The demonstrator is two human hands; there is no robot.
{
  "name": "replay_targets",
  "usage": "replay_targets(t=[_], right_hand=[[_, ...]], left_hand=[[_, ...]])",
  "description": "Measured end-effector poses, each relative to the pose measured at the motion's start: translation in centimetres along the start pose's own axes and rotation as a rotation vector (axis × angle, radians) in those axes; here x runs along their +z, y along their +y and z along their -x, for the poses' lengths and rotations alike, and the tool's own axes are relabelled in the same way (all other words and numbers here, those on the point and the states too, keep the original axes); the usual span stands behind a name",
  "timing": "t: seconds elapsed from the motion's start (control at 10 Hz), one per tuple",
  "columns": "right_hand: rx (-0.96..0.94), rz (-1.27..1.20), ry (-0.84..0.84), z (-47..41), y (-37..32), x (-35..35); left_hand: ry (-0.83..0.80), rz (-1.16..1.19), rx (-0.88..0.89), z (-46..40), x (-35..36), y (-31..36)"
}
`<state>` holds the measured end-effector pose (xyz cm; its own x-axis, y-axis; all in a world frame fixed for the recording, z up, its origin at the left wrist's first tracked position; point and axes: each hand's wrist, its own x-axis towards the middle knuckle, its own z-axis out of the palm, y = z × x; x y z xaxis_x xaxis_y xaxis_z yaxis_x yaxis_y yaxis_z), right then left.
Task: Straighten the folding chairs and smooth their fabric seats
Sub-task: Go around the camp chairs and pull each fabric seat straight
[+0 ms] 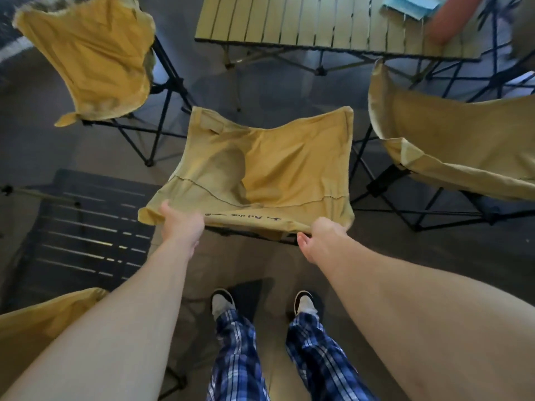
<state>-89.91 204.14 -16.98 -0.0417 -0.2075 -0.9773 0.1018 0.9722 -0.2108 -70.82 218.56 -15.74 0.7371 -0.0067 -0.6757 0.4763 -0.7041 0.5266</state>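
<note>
A folding chair with a yellow fabric seat (278, 166) stands right in front of me, its cloth creased and sagging in the middle. My left hand (181, 225) grips the near top edge of the fabric at its left corner. My right hand (321, 238) pinches the same edge near its right corner. Black printed lettering runs along the edge between my hands. Three more yellow chairs surround it: one at upper left (92, 59), one at right (463, 146), and a corner of another at lower left (37, 328).
A slatted tan camp table (318, 21) stands behind the chairs, with blue paper items (411, 5) on it and another person's arm (451, 20) over its right end. A dark slatted table (86, 230) sits at left. My feet stand on grey floor.
</note>
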Motion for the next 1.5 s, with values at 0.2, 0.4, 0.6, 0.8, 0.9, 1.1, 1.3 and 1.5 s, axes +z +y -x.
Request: replay_targets(t=[0.2,0.4,0.6,0.8,0.9,1.1,1.3,1.5], right_hand=[[-0.105,-0.144,0.105,0.1,-0.7,2.2],[-0.190,-0.266,0.338,1.5,-4.5,4.3],[-0.190,-0.146,0.521,1.3,-6.3,5.8],[-0.190,-0.082,0.484,0.2,-7.5,6.5],[-0.210,0.150,0.413,-0.6,-7.8,6.6],[-0.294,0.254,0.411,-0.3,-8.0,6.9],[-0.218,0.580,0.369,0.3,-9.1,7.2],[-0.297,1.178,0.245,3.8,-9.1,10.8]], left_hand=[[0.028,-0.158,-0.047,-4.9,-0.3,2.4],[-0.064,-0.417,0.184,-8.2,0.6,5.8],[-0.036,-0.458,0.224,-9.6,1.2,8.6],[0.024,-0.587,0.298,-10.2,2.6,10.7],[0.023,-0.748,0.305,-10.2,2.6,11.6],[0.052,-0.743,0.309,-11.0,2.3,11.7],[-0.182,-0.597,0.242,-11.8,1.0,12.1],[-0.238,-0.500,0.272,-10.4,-4.4,14.8]])
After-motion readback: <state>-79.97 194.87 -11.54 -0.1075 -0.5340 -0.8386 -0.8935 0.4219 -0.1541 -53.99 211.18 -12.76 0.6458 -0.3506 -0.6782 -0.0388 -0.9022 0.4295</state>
